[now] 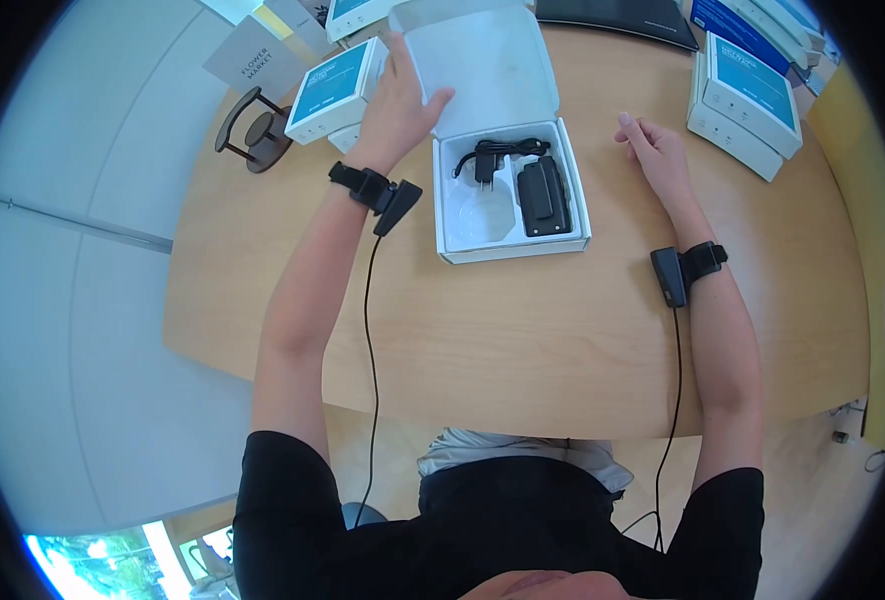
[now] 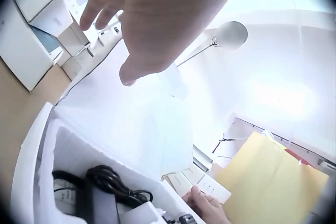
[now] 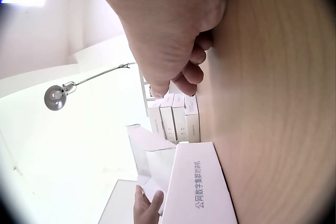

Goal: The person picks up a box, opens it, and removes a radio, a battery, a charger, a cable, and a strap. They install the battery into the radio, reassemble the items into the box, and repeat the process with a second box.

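The white box (image 1: pixel 513 254) is sitting on the counter (image 1: pixel 523 340), its lid (image 1: pixel 488 70) standing raised at the far side. Inside the box, a black device (image 1: pixel 543 198) is lying at the right, a plug adapter (image 1: pixel 487 168) and bundled cable (image 1: pixel 525 147) at the back. Beyond the box's left side, the left hand (image 1: pixel 397 112) is extending beside the lid, fingers straight, thumb spread; I cannot tell whether it is touching. Right of the box, the right hand (image 1: pixel 658 158) is resting on the counter, fingers loosely bent. Farther right of the box, stacked cartons (image 1: pixel 751 88) are standing.
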